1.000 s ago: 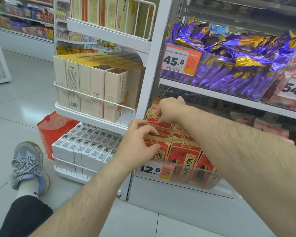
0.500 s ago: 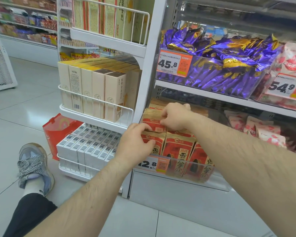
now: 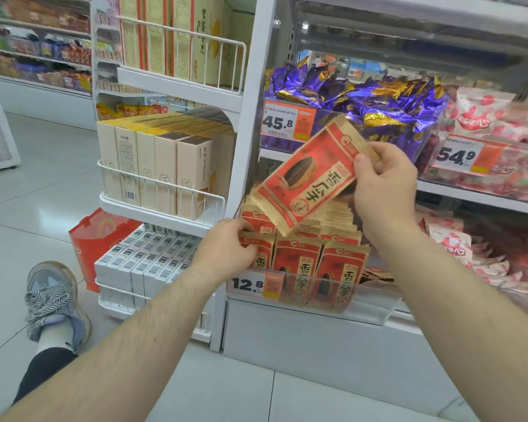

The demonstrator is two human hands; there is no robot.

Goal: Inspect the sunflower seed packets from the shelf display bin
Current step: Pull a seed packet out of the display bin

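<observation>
Right hand [image 3: 384, 190] pinches one sunflower seed packet [image 3: 310, 178] by its top edge, fingers clamped on it, lifted clear above the display bin [image 3: 375, 303] and tilted, printed face toward the camera, likely for reading. Left hand [image 3: 226, 249] at the bin's front-left packets [image 3: 299, 263], fingers curled on the top of one, probably steadying the row; exact grip unclear. Price tag [image 3: 253, 284] on bin front.

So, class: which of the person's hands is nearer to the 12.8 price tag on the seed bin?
Left. The left hand grips a packet just above the 12.8 price tag; the right hand holds a lifted seed packet higher up and to the right.
</observation>
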